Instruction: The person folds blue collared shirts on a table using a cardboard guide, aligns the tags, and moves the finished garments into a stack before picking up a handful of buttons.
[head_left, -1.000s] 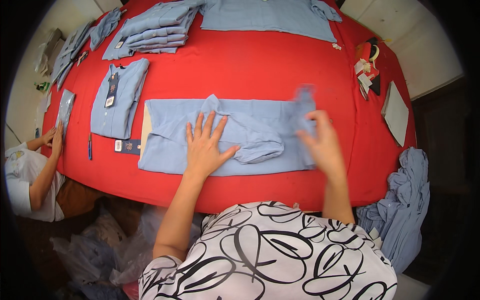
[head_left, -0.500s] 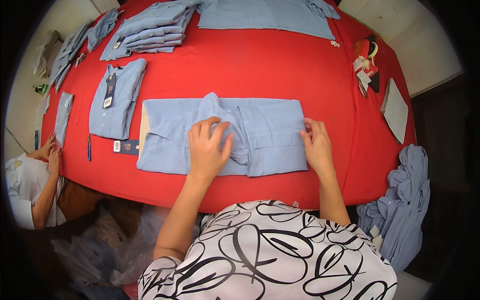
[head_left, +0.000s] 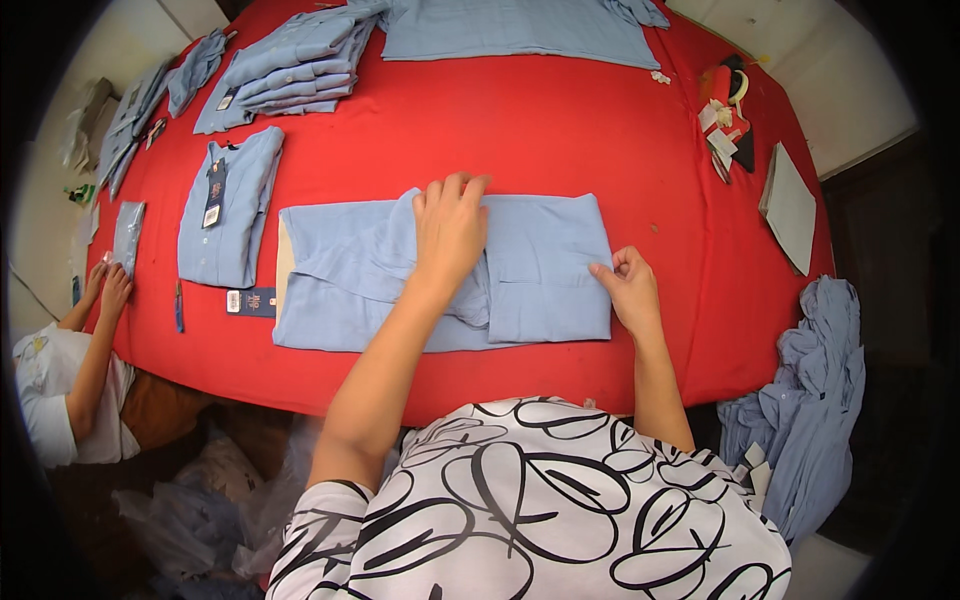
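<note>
A light blue shirt (head_left: 548, 275) lies folded into a long rectangle in front of me, with a cream strip showing at its left end. My left hand (head_left: 450, 228) reaches over the middle of the shirt to its far edge. Its fingers are bent there; the tips are blurred, and whether they grip cloth is unclear. Thumb and fingers of my right hand (head_left: 630, 287) are closed on the shirt's right edge. From under the left end sticks out a dark blue hang tag (head_left: 255, 302) with a white label.
A folded shirt (head_left: 225, 240) with a tag lies left, beyond a blue pen (head_left: 179, 305). Stacked shirts (head_left: 300, 75) and a spread shirt (head_left: 510, 30) lie farther back. Blue garments (head_left: 810, 400) hang at the right edge. At far left, another person's hands (head_left: 108, 285) touch a clear packet (head_left: 127, 235).
My left hand has moved away from me, from the shirt's middle to its far edge. My right hand stays at the right edge, its pinch now plainer. The view has shifted slightly.
</note>
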